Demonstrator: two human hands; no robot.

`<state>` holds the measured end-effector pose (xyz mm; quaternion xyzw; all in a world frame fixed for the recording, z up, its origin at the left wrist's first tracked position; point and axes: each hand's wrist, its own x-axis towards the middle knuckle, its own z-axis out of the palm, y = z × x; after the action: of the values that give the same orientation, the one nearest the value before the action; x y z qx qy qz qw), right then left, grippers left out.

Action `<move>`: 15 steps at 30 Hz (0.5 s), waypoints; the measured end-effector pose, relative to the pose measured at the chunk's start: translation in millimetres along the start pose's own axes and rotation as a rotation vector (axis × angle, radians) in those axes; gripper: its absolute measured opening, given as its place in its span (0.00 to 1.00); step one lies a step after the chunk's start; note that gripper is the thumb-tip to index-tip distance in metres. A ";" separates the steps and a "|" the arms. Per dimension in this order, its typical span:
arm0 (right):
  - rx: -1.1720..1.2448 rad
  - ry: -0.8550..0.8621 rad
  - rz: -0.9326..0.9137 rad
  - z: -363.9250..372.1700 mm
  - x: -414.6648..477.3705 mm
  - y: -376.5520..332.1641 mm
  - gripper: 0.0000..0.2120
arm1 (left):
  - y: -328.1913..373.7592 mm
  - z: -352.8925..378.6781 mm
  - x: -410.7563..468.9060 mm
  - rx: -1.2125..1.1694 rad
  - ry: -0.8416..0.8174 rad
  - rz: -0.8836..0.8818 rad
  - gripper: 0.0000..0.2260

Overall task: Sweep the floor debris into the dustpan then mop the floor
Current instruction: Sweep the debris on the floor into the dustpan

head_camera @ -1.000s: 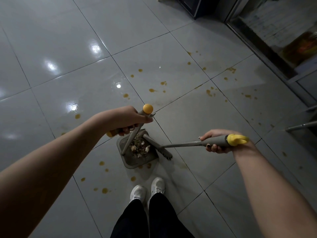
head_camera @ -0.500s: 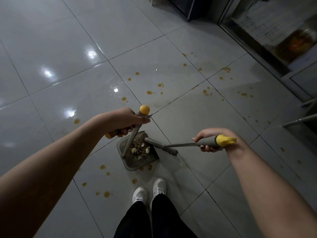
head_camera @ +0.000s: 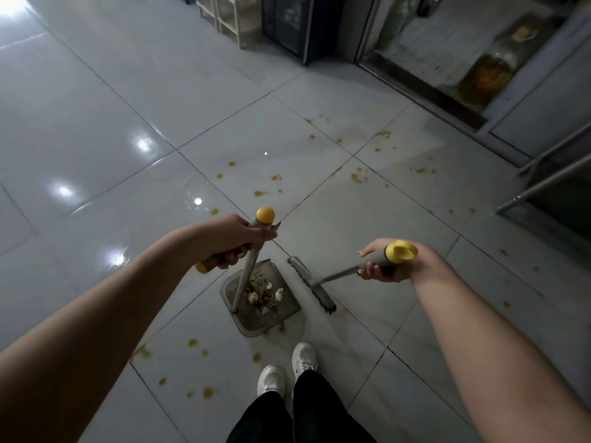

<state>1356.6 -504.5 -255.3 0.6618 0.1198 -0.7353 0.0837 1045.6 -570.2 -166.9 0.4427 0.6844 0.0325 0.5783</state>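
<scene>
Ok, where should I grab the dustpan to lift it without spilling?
Grip the top of its long handle from above, where the left hand holds it. The dustpan lies flat with debris inside and the handle stands nearly upright, so lifting there likely keeps it level.

No readable text, label, brand or number anywhere in view.

Arms extended forward; left hand (head_camera: 235, 239) gripping knuckles-up, right hand (head_camera: 391, 265) gripping (fingers curled underneath).
</scene>
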 end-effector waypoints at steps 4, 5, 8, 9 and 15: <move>0.186 -0.050 -0.166 -19.1 -18.7 24.4 0.05 | 19.8 0.3 -22.5 0.067 -0.022 0.050 0.19; 0.231 -0.062 -0.204 -24.8 -24.8 32.2 0.06 | 25.8 0.9 -28.6 0.078 -0.038 0.067 0.19; 0.325 -0.092 -0.304 -35.9 -49.2 59.5 0.08 | 45.8 5.4 -45.9 0.107 -0.062 0.117 0.18; 0.337 -0.095 -0.339 -38.0 -58.4 68.8 0.08 | 52.7 7.2 -51.3 0.114 -0.068 0.131 0.18; 0.454 -0.057 -0.520 -42.6 -122.3 130.7 0.08 | 97.9 31.4 -80.7 0.211 -0.151 0.221 0.19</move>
<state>1447.4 -621.7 -146.3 0.5901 0.1153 -0.7580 -0.2526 1122.2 -577.5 -61.2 0.5747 0.5860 -0.0097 0.5712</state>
